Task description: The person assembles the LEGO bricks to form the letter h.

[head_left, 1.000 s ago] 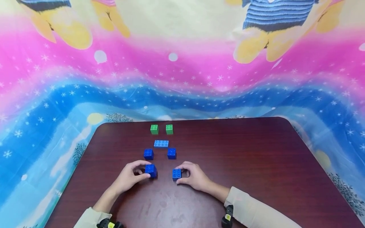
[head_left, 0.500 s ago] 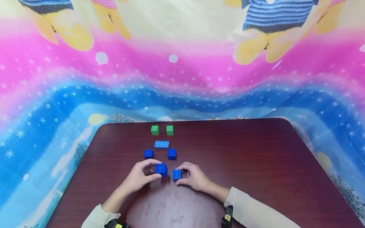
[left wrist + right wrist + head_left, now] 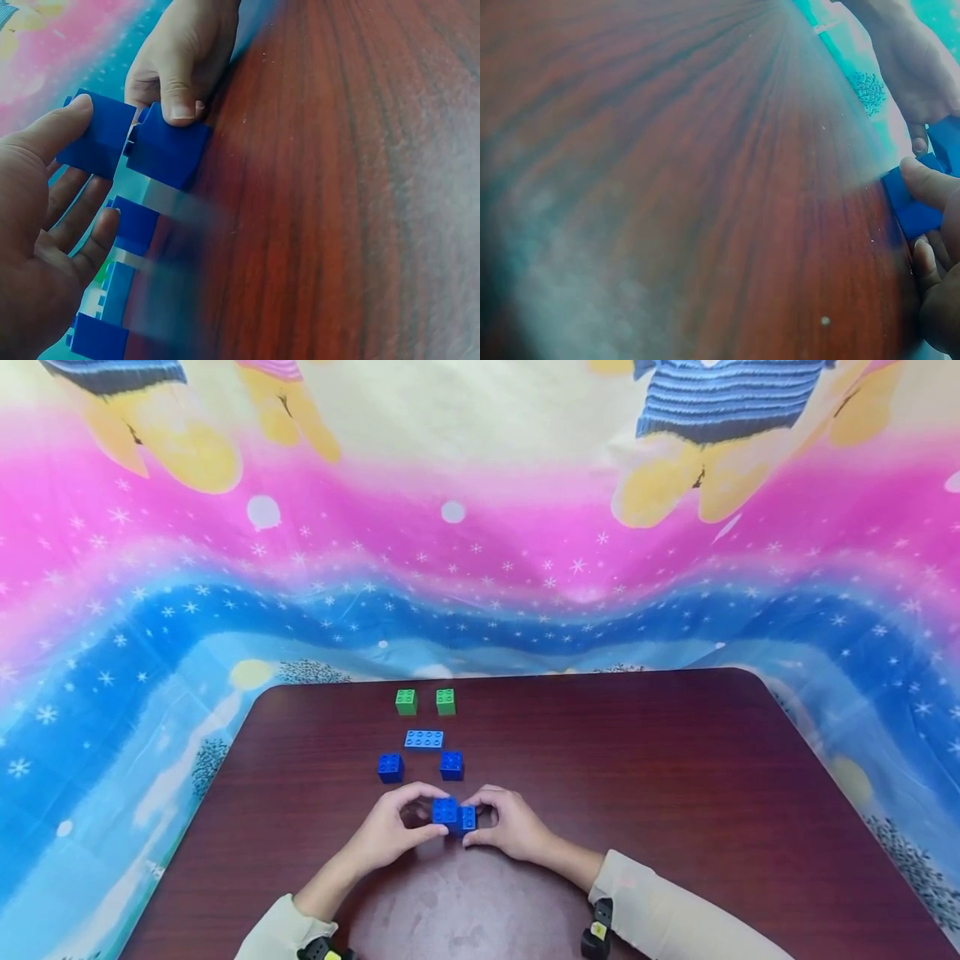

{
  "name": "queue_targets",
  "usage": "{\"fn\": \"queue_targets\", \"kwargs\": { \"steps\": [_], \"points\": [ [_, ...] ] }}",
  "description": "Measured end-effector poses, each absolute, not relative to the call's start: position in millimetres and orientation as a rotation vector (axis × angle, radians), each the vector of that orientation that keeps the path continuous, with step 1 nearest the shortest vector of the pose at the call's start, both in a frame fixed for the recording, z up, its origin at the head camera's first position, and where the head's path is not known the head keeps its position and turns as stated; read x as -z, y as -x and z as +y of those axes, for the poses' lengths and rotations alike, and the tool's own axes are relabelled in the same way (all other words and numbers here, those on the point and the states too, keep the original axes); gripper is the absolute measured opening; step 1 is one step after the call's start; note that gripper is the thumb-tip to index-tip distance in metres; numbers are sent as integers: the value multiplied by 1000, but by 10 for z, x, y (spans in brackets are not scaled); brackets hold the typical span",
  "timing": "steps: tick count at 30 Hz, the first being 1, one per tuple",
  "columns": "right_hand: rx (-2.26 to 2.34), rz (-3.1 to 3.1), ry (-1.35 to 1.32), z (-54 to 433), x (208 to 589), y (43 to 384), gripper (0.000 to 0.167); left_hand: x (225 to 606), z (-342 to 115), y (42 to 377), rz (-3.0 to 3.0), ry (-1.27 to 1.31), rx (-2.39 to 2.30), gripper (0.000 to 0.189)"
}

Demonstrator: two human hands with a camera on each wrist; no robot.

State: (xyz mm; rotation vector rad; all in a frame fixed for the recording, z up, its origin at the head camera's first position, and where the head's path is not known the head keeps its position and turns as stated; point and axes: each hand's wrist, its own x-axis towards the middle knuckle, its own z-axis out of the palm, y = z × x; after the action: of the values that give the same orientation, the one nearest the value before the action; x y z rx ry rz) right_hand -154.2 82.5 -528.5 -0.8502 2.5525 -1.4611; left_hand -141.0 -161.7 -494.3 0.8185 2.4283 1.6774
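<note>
In the head view, my left hand (image 3: 386,833) pinches a dark blue toy building brick (image 3: 445,810) between thumb and fingers. My right hand (image 3: 517,827) grips a second blue brick (image 3: 468,818) by its sides, low at the table. The left brick partly covers the right one from above. From the left wrist, the left hand's brick (image 3: 97,135) sits just over the studs of the right hand's brick (image 3: 169,148), offset, with a narrow gap. At the edge of the right wrist view, the right hand (image 3: 941,255) holds its brick (image 3: 913,201).
Beyond the hands on the dark red-brown table (image 3: 637,777) stand two dark blue bricks, a left one (image 3: 390,767) and a right one (image 3: 452,766). Behind them lie a long light blue brick (image 3: 424,739) and two green bricks, left (image 3: 406,702) and right (image 3: 446,702). A patterned cloth (image 3: 480,568) hangs behind.
My left hand has carried its brick rightward until it overlaps the right hand's brick in the head view. The right hand and its brick have stayed in place.
</note>
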Motion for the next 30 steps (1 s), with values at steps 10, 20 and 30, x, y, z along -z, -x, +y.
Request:
{"fn": "queue_targets", "kwargs": {
  "steps": [10,20,30],
  "points": [
    [1476,2540,840,824,5268,1540,40,4992,-1581,1400,2427,-800,-1686,35],
    [1478,2542,845,819,5270,1529,41,5007,-1575,1425,2472,-786,-1634,35],
    [1430,2576,858,832,5256,1540,42,5026,-1573,1460,2476,-798,-1628,34]
  ]
}}
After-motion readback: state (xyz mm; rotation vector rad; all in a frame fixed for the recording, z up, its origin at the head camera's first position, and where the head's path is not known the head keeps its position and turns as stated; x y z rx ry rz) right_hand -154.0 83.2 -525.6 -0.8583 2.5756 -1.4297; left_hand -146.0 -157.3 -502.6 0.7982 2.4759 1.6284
